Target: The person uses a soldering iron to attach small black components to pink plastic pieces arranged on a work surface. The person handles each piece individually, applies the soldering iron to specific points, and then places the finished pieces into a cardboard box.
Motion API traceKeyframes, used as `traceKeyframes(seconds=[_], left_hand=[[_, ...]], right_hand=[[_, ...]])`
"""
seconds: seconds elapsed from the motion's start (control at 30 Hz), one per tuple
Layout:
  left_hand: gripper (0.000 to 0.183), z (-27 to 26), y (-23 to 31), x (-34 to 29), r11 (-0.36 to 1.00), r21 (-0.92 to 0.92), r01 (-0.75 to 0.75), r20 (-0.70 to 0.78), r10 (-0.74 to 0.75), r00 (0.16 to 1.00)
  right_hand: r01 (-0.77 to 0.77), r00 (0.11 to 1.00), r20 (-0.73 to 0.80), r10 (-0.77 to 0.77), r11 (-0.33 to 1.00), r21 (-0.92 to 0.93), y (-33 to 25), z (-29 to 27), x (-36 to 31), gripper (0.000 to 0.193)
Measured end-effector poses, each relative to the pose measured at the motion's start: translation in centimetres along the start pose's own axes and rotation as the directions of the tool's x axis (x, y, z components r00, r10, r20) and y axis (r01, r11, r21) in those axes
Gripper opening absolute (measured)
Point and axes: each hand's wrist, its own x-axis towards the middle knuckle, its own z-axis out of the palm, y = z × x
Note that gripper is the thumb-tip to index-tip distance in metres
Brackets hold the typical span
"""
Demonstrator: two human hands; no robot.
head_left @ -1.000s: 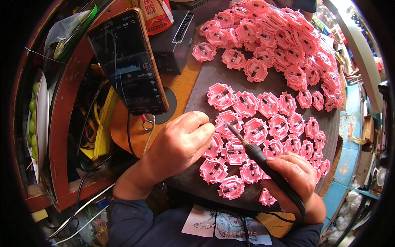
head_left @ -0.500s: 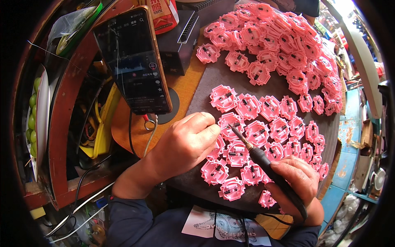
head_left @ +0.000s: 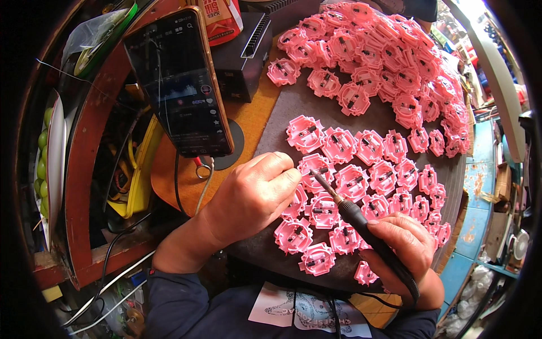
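My right hand (head_left: pixel 403 243) is wrapped round the black handle of a soldering iron (head_left: pixel 353 214). The iron's thin metal tip rests on or just above a small black part in one pink plastic housing (head_left: pixel 307 181). Beside that same housing, my left hand (head_left: pixel 251 189) has its thumb and forefinger pinched together near the tip. Whatever lies in the pinch is too small or hidden to make out. Several more pink housings (head_left: pixel 353 182), each with black and metal pieces inside, lie in loose rows around the iron on a dark board (head_left: pixel 274 135).
A large heap of pink housings (head_left: pixel 389 56) covers the board's far side. At left a phone (head_left: pixel 180 90) stands on a round base, before a dark box (head_left: pixel 240 70) and a red packet (head_left: pixel 223 22). A yellow bin (head_left: pixel 141 175) sits further left; the iron's cord trails below my right hand.
The whole view has shifted very slightly. Both hands keep their grips, and the iron's tip stays at the same pink housing, a touch further left on it.
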Motion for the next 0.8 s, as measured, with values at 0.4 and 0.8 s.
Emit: traceKeyframes(seconds=[0.4, 0.8], left_hand=[[0.025, -0.19, 0.14, -0.63, 0.999, -0.033, -0.009, -0.046, 0.007, 0.999], [0.025, 0.04, -0.03, -0.84, 0.998, -0.054, -0.039, 0.0, 0.039, 0.999]], right_hand=[[0.011, 1.0, -0.012, -0.011, 1.0, -0.025, -0.55, -0.75, 0.11, 0.043], [0.017, 1.0, -0.018, -0.018, 1.0, -0.014, -0.41, -0.55, -0.39, 0.038]])
